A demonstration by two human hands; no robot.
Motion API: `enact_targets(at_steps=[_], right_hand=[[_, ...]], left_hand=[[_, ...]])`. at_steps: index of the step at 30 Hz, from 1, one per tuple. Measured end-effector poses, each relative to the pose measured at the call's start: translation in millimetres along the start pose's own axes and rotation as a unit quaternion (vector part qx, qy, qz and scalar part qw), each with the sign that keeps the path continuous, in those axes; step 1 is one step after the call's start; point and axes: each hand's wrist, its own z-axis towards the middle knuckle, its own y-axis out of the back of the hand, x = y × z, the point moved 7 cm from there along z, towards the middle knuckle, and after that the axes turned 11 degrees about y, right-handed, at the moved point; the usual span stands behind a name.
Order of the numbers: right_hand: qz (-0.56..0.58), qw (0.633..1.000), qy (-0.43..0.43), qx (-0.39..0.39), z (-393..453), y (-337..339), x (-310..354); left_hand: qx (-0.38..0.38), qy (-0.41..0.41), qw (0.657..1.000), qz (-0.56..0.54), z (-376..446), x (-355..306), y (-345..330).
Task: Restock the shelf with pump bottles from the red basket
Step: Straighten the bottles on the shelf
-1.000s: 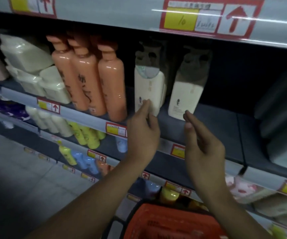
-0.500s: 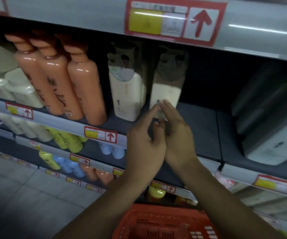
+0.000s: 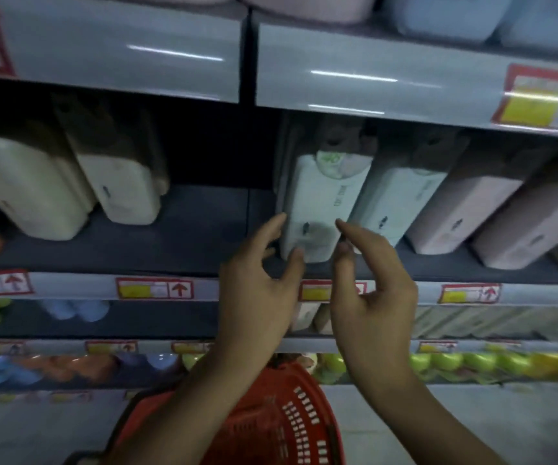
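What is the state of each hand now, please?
Left hand: open, fingers touching the pale green bottle on the shelf.
Right hand: open, fingers loosely curled beside the same bottle, holding nothing.

Pump bottle [image 3: 318, 209] on shelf [image 3: 183, 229], between left hand [image 3: 257, 290] and right hand [image 3: 371, 297]; basket [image 3: 291, 421] below hands.

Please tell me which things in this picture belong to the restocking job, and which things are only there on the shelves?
Belong to the job:
pale green bottle, at both hands
left hand
right hand
red basket
shelf

Only there:
cream bottles
pink bottles
price tags
green bottles lower down
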Motion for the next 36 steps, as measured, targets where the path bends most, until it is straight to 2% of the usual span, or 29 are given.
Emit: enact_targets(at_steps=[4, 10, 21, 25, 27, 31, 34, 36], right_hand=[[-0.003, 0.999, -0.033, -0.007, 12, 6, -24], [0.052, 0.994, -0.084, 0.037, 4, 3, -46], [0.060, 0.992, -0.076, 0.075, -1, 40, -56], [0.074, 0.991, -0.090, 0.061, 4, 60, -61], [0.082, 0.989, -0.099, 0.076, 6, 63, -59], [0.077, 0.984, -0.097, 0.130, 0, 59, -61], [0.058, 0.985, -0.109, 0.122, 2, 57, -77], [0.038, 0.988, -0.114, 0.092, 11, 55, -88]], left_hand=[[-0.025, 0.018, 1.000, -0.002, 9, 2, -22], [-0.070, 0.021, 0.996, 0.054, 21, 10, -39], [-0.111, 0.007, 0.989, 0.101, 38, 14, -44], [-0.154, -0.019, 0.986, 0.062, 12, -2, -42], [-0.137, -0.043, 0.989, 0.045, -5, -13, -53], [-0.103, -0.038, 0.992, 0.057, -14, -16, -84], [-0.050, -0.038, 0.996, 0.066, -15, -13, -104], [-0.024, -0.068, 0.994, 0.076, -14, -17, -109]])
